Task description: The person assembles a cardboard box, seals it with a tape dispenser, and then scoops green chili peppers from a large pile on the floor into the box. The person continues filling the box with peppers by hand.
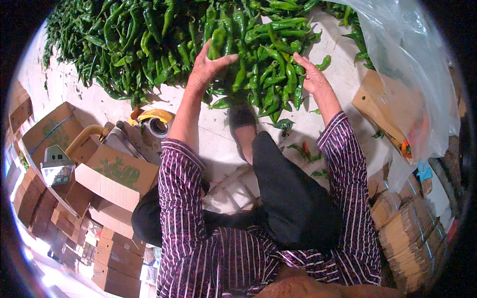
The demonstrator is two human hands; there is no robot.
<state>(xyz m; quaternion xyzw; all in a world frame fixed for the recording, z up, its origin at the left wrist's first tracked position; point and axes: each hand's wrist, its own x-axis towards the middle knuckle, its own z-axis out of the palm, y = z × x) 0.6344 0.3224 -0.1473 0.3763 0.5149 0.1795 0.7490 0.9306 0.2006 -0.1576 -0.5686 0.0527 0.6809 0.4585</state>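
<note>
Long green peppers (261, 74) lie in a large heap on the pale floor (179, 100). My left hand (205, 69) reaches into the near side of the heap, its thumb spread wide. One pepper (217, 44) lies between that thumb and the index finger, and whether it is gripped I cannot tell. At the right edge of the nearer peppers is my right hand (315, 79), touching them; some of its fingers are hidden. Peppers fill the space between both hands. A dark shoe (242, 113) of mine reaches up to the heap's near edge.
At left are a tape roll in a yellow dispenser (156, 121), an open cardboard box (115, 173) and a grey device, perhaps a scale (57, 165). Clear plastic sheeting (406, 56) hangs at right over a carton (380, 100). Tied flattened cardboard (406, 223) is stacked below.
</note>
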